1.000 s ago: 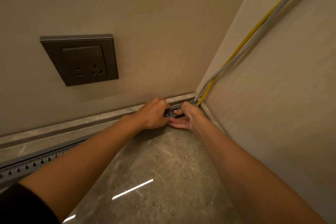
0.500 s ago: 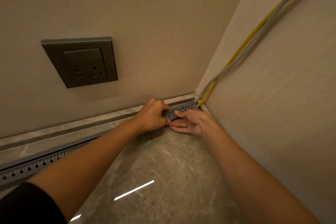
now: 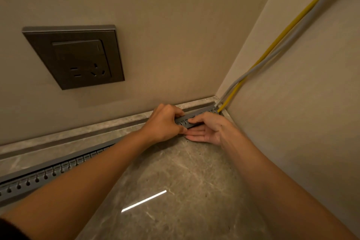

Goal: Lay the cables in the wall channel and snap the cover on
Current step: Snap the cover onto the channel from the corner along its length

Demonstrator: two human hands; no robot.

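I have both hands down at the foot of the wall, close to the corner, working on the grey slotted channel that runs along the skirting toward the lower left. My left hand is curled over the channel with its fingers closed on the upper edge and the thumb low against the front. My right hand lies palm-up on the floor, its thumb pressed on the slotted face and its fingers stretched flat underneath, so it pinches the channel from below. The yellow cable and the grey cable come down the right-hand wall side by side and enter the channel's end in the corner; whether they already lie inside under my hands I cannot tell. I see no separate cover in view.

As I judge it, the step is seating the cables at the corner end. To do it well I should keep the left hand steadying the rail, feed each cable flat behind the fingers of the channel without crossing them, and leave a soft bend at the corner, not a kink. A socket sits on the wall above, well clear of the work.
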